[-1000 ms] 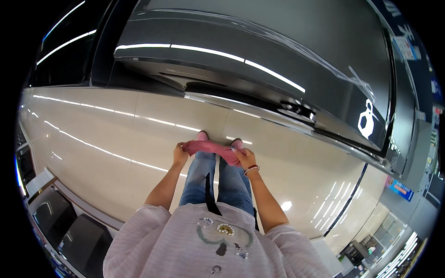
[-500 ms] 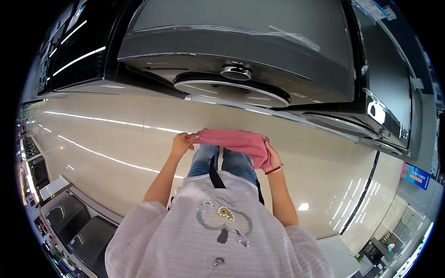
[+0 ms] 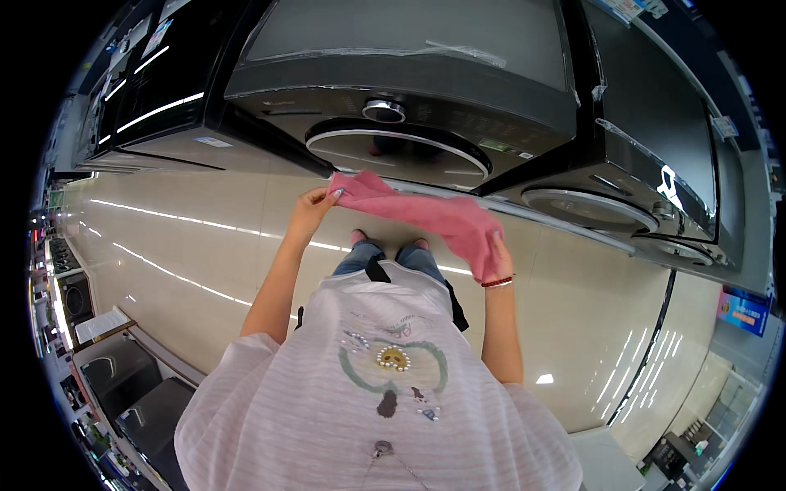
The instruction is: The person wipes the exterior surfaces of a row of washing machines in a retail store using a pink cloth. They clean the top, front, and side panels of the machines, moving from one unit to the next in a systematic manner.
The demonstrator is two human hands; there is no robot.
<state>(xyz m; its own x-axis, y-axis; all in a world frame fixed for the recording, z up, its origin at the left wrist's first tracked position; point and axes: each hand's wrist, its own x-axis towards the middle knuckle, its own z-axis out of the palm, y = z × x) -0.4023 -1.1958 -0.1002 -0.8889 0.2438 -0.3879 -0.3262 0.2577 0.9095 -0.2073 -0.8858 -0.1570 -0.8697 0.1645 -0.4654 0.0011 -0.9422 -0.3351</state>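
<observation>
A pink cloth point(image 3: 430, 213) stretches between my two hands, out in front of me at the foot of a dark grey front-loading washing machine point(image 3: 524, 110). My left hand point(image 3: 313, 211) pinches the cloth's left end between thumb and fingers. At the other end, my right hand point(image 3: 500, 263) grips the lower right corner, where the fabric hangs in folds and partly covers the fingers. The cloth sags and looks wavy in the middle. Its far left part overlaps the lower edge of the machine's round door point(image 3: 401, 155), though I cannot tell whether they touch.
A silver knob point(image 3: 384, 111) sits above the door. Another dark front-loader point(image 3: 655, 155) stands to the right, and a glossy black appliance point(image 3: 176, 106) to the left. Shiny beige tiles point(image 3: 205, 245) cover the floor. Grey appliances point(image 3: 155, 409) stand at the lower left.
Both hands and the cloth have moved apart and farther from my body, the left hand up toward the washing machine. The cloth has loosened into waves. More of the machine's front shows.
</observation>
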